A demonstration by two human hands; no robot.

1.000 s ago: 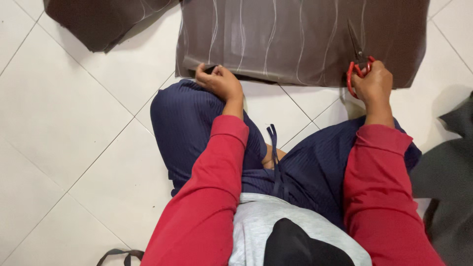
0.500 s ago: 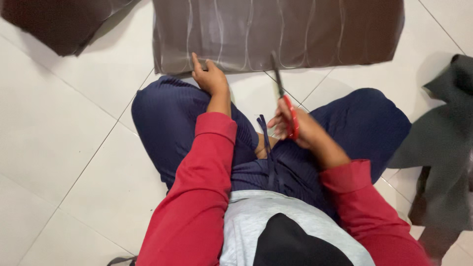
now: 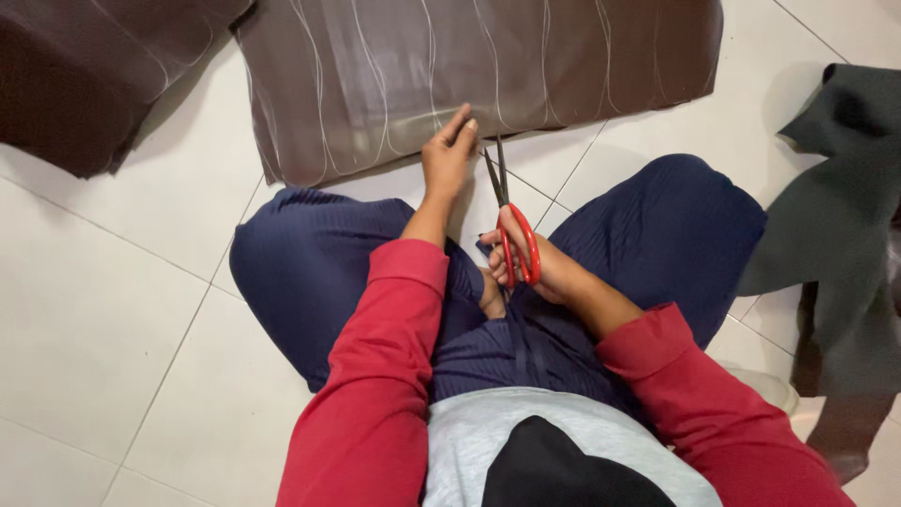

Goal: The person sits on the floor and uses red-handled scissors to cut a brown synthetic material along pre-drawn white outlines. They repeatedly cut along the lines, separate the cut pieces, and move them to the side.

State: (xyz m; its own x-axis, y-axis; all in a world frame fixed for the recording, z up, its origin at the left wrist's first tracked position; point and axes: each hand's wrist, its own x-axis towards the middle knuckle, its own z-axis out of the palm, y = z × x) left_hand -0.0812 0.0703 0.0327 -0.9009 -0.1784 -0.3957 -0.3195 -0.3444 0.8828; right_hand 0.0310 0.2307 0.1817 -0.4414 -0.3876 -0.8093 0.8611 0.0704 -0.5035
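Note:
A large brown leather-like sheet [image 3: 488, 66] marked with thin white curved lines lies flat on the white tiled floor in front of me. My left hand [image 3: 449, 155] pinches its near edge between fingers and thumb. My right hand [image 3: 526, 258] holds red-handled scissors [image 3: 507, 211], blades slightly apart and pointing at the sheet's edge just right of my left hand. I sit cross-legged in dark blue trousers with red sleeves.
A second dark brown piece [image 3: 84, 75] lies at the upper left, partly overlapping the sheet. Dark grey fabric [image 3: 835, 244] is heaped on the floor at the right. White floor tiles [image 3: 103, 329] surround my knees.
My right hand has brought the scissors from the sheet's right side in over my lap and up to the sheet's near edge. My left hand slid right along that edge.

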